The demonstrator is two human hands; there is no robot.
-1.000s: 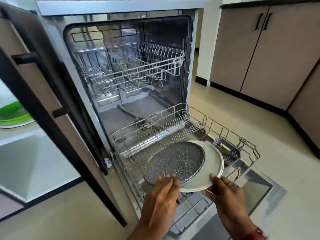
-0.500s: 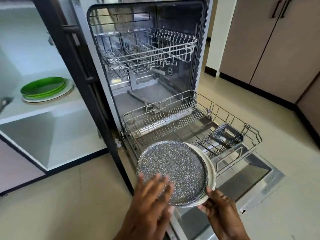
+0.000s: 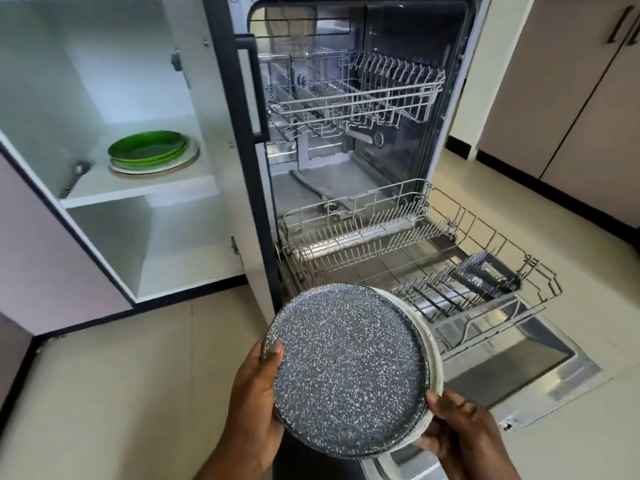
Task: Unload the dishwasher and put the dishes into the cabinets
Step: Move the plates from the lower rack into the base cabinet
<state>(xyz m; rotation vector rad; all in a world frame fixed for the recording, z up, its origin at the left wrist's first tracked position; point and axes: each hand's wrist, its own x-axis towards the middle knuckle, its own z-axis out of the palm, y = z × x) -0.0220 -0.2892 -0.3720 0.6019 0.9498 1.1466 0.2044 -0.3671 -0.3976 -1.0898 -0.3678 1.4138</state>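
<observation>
I hold two stacked plates low in the middle of the view: a dark grey speckled plate [image 3: 346,368] on top of a white plate [image 3: 433,355], whose rim shows only on the right. My left hand [image 3: 252,403] grips the stack's left edge with the thumb on the speckled face. My right hand [image 3: 460,427] holds the lower right edge. Behind stands the open dishwasher [image 3: 398,98], its lower rack [image 3: 433,251] pulled out over the lowered door and its upper rack [image 3: 353,95] inside; no dishes show in either.
To the left an open white cabinet [image 3: 114,81] has a shelf carrying a stack of green plates [image 3: 149,147] on a pale plate. Its door edge with a black handle [image 3: 249,88] stands beside the dishwasher. Brown cabinets [image 3: 571,98] line the right wall. Beige tiled floor lies below.
The plates have come up and away from the lower rack toward me. My left hand moved from lying on the speckled plate to gripping its left edge. The view swung left, showing more of the cabinet.
</observation>
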